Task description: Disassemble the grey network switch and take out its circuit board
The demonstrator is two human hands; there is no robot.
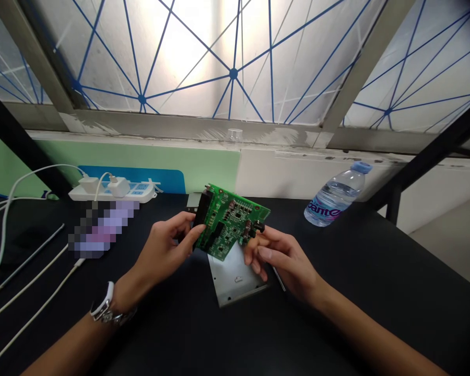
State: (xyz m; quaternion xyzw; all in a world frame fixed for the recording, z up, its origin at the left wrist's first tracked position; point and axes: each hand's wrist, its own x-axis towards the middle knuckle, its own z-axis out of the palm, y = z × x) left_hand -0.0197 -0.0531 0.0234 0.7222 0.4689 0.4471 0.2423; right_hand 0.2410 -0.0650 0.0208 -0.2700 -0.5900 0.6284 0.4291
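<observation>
My left hand (174, 245) pinches a green circuit board (235, 214) by its left edge, thumb on the front beside a long black connector (202, 213). The board is tilted, its component side towards me. My right hand (278, 258) is at the board's lower right corner, by a small round black connector (257, 225). Its fingers are loosely curled and apart; whether they touch the board I cannot tell. Below the board a silver metal plate (238, 282) lies on the black table. A thin metal rod (279, 278) shows under my right hand, partly hidden.
A water bottle (335, 196) leans at the back right. At the back left a white power strip (141, 192) holds chargers, with white cables (35, 284) running across the table. A blurred-out object (105, 230) lies in front of it. A clear cup (235, 136) sits on the window ledge.
</observation>
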